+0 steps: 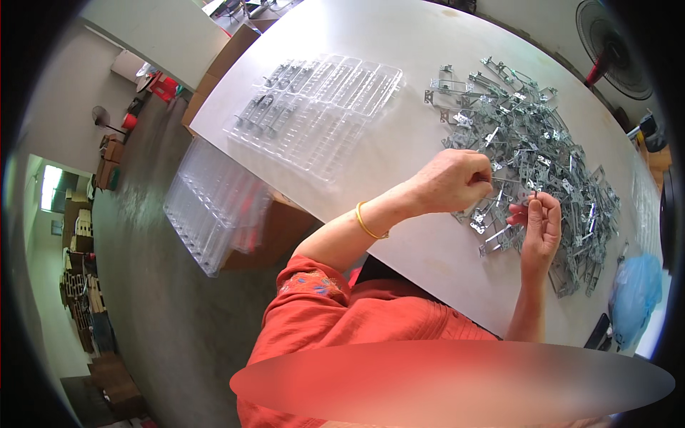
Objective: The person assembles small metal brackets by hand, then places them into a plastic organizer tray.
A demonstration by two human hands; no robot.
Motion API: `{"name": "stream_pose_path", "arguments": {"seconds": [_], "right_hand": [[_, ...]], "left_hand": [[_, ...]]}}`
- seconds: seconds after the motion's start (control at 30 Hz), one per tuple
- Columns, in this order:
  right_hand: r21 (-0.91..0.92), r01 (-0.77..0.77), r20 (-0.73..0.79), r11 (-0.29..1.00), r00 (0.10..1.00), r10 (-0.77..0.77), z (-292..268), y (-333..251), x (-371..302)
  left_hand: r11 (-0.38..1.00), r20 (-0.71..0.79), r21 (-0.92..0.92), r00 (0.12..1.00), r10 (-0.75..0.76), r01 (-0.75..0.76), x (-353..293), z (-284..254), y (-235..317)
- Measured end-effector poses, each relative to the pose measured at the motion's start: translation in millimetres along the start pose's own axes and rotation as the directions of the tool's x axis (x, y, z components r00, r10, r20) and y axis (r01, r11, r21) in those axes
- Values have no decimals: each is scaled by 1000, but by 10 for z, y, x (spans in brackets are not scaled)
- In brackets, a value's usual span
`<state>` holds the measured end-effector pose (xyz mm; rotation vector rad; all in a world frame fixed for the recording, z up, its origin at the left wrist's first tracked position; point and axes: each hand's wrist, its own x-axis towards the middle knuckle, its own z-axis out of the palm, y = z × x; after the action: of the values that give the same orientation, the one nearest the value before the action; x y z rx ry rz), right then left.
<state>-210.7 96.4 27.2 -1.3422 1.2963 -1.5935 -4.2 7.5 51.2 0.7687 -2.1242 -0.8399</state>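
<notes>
My left hand [457, 180], a yellow bangle on its wrist, is closed at the near left edge of a heap of small silvery metal brackets [546, 146]. A thin metal piece [508, 180] reaches from its fingers toward my right hand. My right hand [539, 227] pinches thumb against fingertips at a small metal end, while its other fingers curl loosely. Whether both hands grip one and the same part, I cannot tell against the heap behind. To the left, a clear plastic tray [321, 135] with slots lies on the white table, several metal parts in its left slots.
More clear trays [214, 200] are stacked by a cardboard box [275, 232] beside the table's left edge. A blue plastic bag [636, 296] and a dark object [598, 332] are at the right. A black fan [615, 53] stands beyond the table [399, 235].
</notes>
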Motion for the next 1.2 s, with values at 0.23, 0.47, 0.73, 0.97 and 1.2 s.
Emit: {"name": "stream_pose_path", "arguments": {"seconds": [0.23,0.47,0.73,0.97,1.2], "right_hand": [[83,-79,299,993,953,51,178,-6,-182],[-85,158,732,984,680,-46,606,73,-572],[-62,292,747,954,648,-150,724,192,-570],[-96,158,739,983,672,-36,723,232,-558],[-111,118,734,987,679,1,713,218,-560]], "left_hand": [[973,-300,-12,927,-225,232,-189,-763,-467],[778,-592,244,724,-354,579,-428,-2108,-1325],[588,-673,360,638,-374,724,-530,-2841,-2137],[466,-652,439,629,-423,769,-459,-2898,-2428],[389,-568,531,657,-495,752,-334,-2901,-2414]]}}
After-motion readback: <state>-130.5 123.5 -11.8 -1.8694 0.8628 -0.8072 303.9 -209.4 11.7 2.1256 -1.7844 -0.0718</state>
